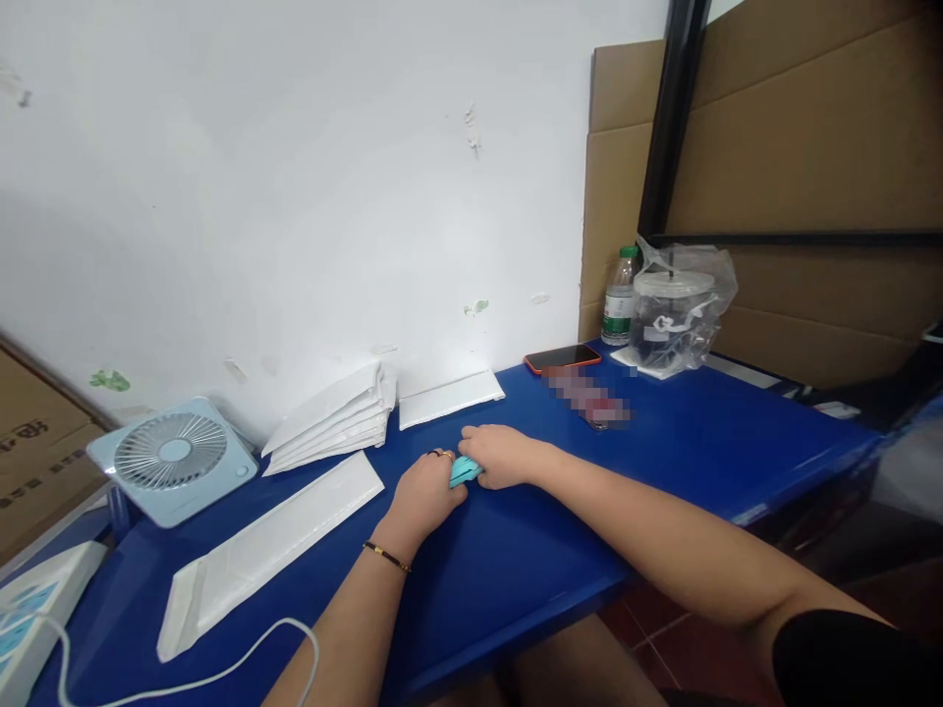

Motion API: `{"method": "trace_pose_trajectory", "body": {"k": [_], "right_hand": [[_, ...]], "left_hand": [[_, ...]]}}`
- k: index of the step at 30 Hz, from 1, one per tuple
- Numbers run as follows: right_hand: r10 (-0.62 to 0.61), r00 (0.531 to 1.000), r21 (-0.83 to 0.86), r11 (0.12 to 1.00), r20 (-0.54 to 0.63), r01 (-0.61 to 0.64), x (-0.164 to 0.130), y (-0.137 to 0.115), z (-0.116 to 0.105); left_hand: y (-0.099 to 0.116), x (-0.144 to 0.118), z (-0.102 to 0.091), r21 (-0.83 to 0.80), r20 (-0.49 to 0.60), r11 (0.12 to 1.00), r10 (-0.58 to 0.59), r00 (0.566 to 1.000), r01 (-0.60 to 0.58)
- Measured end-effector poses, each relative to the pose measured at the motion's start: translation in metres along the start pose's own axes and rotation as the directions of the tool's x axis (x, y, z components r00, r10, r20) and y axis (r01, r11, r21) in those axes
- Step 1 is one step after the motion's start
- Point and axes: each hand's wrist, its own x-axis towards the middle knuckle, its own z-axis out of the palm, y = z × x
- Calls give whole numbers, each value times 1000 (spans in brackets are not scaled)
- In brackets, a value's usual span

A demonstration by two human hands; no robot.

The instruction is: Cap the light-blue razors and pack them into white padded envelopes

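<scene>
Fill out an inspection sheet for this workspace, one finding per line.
Surface: flat blue tabletop, partly covered.
Handled thing: small turquoise object, mostly hidden by fingers; exact type unclear.
Clutter: stacked flat white packets, long flat white packet, square pale-blue plastic fan, orange-edged black phone, clear green-capped bottle.
Hands: left hand and right hand both grip the small turquoise object.
Cables: thin white cable, looping near the left forearm.
Surroundings: marked white wall; brown cardboard panels at right.
</scene>
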Motion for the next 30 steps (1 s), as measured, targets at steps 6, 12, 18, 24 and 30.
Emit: {"method": "trace_pose_trajectory", "body": {"k": [6,12,18,24,30], "right_hand": [[89,962,383,924,-258,17,-7,-5,-17],[155,961,605,796,-229,16,-7,-19,-25],[-7,919,745,588,394,-315,-7,-9,-23],[119,985,344,926,129,-157,-7,-24,-12],[115,985,-32,992,-132,-120,-9,-28,-14]], "left_hand": [[3,-4,-9,11,-53,997,-81,995,82],[4,-8,-14,76,-97,987,-133,986,141],[17,-15,-19,209,-132,977,70,989,-41],[22,-18,-20,159,-139,985,-44,989,66],[5,-20,-22,125,-64,978,-160,985,167]]}}
